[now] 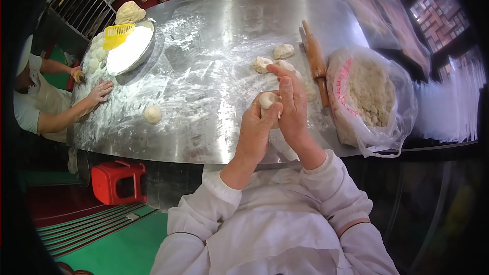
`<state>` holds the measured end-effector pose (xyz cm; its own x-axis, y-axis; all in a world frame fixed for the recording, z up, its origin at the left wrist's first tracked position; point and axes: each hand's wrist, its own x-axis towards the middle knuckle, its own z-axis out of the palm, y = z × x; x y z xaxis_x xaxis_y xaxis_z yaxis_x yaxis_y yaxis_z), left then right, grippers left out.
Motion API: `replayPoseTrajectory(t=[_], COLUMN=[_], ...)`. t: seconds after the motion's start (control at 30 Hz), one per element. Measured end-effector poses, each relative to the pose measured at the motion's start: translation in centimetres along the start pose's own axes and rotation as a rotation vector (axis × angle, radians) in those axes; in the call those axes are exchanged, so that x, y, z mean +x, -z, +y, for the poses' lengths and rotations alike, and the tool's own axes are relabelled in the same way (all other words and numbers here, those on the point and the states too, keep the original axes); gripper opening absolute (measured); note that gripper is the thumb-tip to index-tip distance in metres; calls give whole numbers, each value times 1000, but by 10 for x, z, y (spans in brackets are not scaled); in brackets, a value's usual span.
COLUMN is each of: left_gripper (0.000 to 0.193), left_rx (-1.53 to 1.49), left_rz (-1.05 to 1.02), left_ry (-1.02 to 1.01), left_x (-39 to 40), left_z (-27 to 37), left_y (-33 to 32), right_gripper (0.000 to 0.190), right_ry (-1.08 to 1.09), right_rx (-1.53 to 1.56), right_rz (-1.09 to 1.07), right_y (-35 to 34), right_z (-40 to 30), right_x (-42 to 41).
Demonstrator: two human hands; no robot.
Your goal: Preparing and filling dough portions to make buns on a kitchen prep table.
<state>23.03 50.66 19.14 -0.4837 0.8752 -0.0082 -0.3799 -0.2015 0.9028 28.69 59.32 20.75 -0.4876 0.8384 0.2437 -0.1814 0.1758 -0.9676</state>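
Note:
Above the floured steel table, my left hand (256, 118) grips a small smooth piece of dough (268, 100), with the thumb pressed on its near side. Beside it, my right hand (293, 103) has its fingers stretched forward and its thumb raised, the palm against the dough's right side. A bit of dough shows between the left thumb and the right palm. Just beyond my fingers lie several dough pieces, among them a rounded one (283, 51) and a dimpled one (262, 65). My right hand partly covers others in this group.
A wooden rolling pin (314, 55) and a plastic bag of dough (368, 88) lie right. One dough ball (153, 114) rests left. Farther left are a flour bowl (151, 42) with a yellow scoop (116, 37), a dough lump (130, 12) and a co-worker's hand (100, 92). A red stool (114, 183) stands below.

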Motion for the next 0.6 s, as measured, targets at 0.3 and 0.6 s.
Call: replayPoseTrajectory(t=[0.3,0.6], left_gripper=[54,56], left_rx=[-69,134], left_rz=[-144,-54], left_ry=[356,412], left_x=[7,-13], left_z=[16,5], left_y=[31,76], right_gripper=[26,14], right_ry=[-319,345], right_rx=[-506,-730], right_rz=[-605,-369], right_y=[32,8], right_z=[-19,22], right_x=[0,-19])
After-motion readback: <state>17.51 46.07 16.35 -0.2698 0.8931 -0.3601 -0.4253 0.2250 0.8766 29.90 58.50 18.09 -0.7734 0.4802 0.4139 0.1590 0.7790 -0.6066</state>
